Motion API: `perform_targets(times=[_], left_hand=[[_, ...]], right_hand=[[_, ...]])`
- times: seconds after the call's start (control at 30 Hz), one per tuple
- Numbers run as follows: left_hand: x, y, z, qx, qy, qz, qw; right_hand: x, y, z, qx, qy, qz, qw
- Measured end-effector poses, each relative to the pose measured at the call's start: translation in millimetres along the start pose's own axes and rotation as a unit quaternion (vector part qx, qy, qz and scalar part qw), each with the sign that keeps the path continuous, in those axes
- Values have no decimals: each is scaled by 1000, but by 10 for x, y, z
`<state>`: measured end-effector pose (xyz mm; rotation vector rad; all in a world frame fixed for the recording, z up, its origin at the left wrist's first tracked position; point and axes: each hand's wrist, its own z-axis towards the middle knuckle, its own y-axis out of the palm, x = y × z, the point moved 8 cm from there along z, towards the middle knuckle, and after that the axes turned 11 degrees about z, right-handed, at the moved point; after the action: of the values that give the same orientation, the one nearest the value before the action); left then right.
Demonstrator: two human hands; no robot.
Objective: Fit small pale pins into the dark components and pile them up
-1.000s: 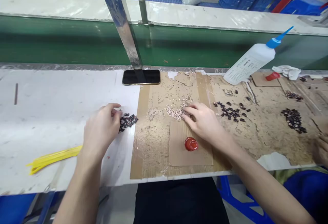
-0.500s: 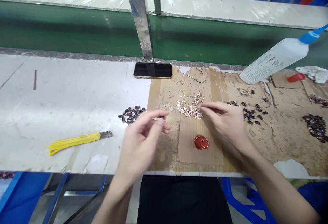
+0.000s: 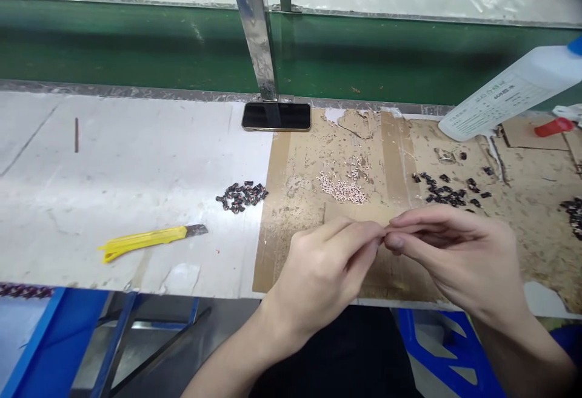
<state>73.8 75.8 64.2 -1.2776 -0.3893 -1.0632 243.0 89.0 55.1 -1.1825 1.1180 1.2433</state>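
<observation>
My left hand [image 3: 325, 267] and my right hand [image 3: 454, 252] meet fingertip to fingertip just above the front of the cardboard mat [image 3: 295, 161]. Both pinch closed; whatever is between the fingertips is too small to make out. A small heap of dark parts [image 3: 242, 195] lies on the white bench to the left. Behind my hands is a pile of tiny pale metal pieces [image 3: 342, 189]. More dark parts [image 3: 448, 190] are scattered to the right on the mat.
A yellow utility knife [image 3: 148, 239] lies at the front left. A black phone [image 3: 276, 116] rests by a metal post [image 3: 254, 28]. A white squeeze bottle [image 3: 504, 97] and a red cap [image 3: 553, 126] lie at the right. A green conveyor [image 3: 136, 46] runs behind.
My left hand left the dark heap and my right hand left the pale pile; both came together near the bench front, covering the red blob. The view shifted left and down.
</observation>
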Motion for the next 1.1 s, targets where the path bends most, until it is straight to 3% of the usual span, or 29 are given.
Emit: perform_targets(times=[0.2,0.37,0.47,0.57,0.63,0.73,0.83,0.93,1.0,1.1], left_hand=[[-66,50,-54,8,-63,-60,996],[-184,154,-92,-64,-168,-157,971],[-268,265,-161,-134,-245,-248,928],[-302,389,-240,-215,-307,-341,863],[-304,442,-272,-258,-329,-380,825],[-301,481,-294,-293,-342,-409,794],[-310,509,-332,-293,-351,-420,784],[-368,527,-410,-269,-367,-408,792],[-437,513,-458,-233,-373,-405,802],[-594,426,-512,-144,-382,-407,817]], right_hand=[[79,38,-131,-1,-9,-11,1000],[73,33,-212,-19,-42,-60,997],[29,55,-221,-68,-83,-91,990],[-11,124,-226,-152,-111,-100,977],[-36,170,-241,-199,-124,-106,966],[-60,208,-277,-220,-138,-133,957],[-30,214,-342,-203,-129,-143,960],[105,171,-425,-175,-70,-113,975],[222,101,-473,-140,-36,-102,984],[343,-4,-513,-81,-42,-145,985]])
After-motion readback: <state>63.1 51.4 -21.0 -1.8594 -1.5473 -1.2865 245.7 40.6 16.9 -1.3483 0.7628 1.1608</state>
